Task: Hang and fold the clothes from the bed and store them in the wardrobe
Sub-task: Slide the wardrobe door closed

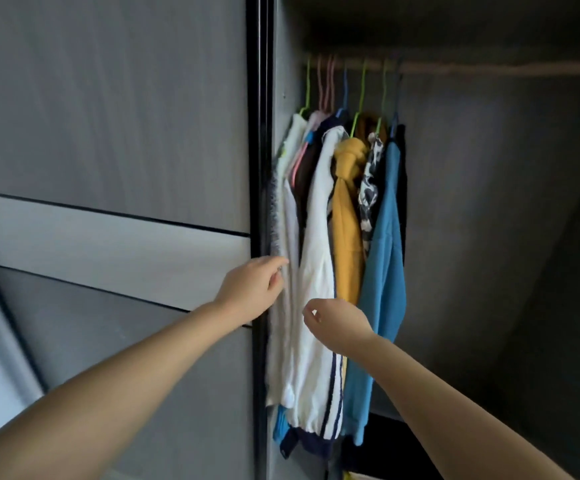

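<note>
Several garments hang close together on coloured hangers from the wardrobe rail [489,68]: a white one [290,216] at the far left, a white jacket with dark stripes [318,271], a mustard top [347,216], a patterned piece [369,181] and a blue top [385,258]. My left hand [250,289] reaches to the left edge of the white garment, fingers curled at the fabric; whether it grips is unclear. My right hand [338,323] hovers in front of the striped jacket, thumb and fingers loosely pinched with nothing visibly between them.
The grey sliding wardrobe door [108,168] with its black frame [260,168] stands directly left of the clothes. The right part of the wardrobe interior [506,237] is dark, with bare rail above. A dark shelf edge [388,424] lies below the hanging clothes.
</note>
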A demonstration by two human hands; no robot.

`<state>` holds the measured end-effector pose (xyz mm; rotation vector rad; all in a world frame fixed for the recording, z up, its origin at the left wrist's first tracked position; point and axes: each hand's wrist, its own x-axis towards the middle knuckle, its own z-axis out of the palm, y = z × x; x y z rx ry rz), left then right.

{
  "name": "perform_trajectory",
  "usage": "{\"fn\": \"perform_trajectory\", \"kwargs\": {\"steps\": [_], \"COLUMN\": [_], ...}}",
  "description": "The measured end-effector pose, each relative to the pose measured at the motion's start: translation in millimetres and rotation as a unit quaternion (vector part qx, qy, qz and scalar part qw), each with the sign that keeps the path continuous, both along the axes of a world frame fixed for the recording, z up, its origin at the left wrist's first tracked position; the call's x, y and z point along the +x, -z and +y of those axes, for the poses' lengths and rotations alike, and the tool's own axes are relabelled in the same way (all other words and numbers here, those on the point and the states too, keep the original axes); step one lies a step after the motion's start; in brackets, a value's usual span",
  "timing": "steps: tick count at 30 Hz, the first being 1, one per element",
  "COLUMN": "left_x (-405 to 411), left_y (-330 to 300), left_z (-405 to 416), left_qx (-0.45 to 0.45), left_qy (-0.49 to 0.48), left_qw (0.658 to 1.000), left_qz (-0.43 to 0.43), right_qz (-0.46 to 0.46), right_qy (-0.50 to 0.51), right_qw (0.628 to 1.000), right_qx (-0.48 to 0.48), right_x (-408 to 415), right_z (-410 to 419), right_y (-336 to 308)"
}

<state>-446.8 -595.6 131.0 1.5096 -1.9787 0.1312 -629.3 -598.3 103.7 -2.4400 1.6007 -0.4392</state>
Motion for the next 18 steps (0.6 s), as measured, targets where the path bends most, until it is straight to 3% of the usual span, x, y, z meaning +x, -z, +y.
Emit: {"fn": "perform_trajectory", "kwargs": {"steps": [3,7,14,18], "left_x": [20,41,64,55], "left_y": [-32,-79,-101,-87], "left_z": [-14,-44,-86,-98], "left_qx": [-0.133,-0.318,-0.38,-0.412], "left_qy": [0.047,0.113,0.17,0.147], "left_qw": [0.987,0.911,0.846,0.849], "left_qz": [-0.078,-0.237,-0.334,-0.297], "right_qz": [-0.053,-0.14,-0.241,-0.222], "right_qy": [-0.023,-0.033,0.105,0.105], "right_qw": [0.998,0.989,0.961,0.962], "right_qx": [-0.005,-0.04,-0.09,-0.117], "right_x": [22,58,120,131], "right_z": [-13,-32,-53,-54], "right_y": [-23,-50,-44,-35]}}
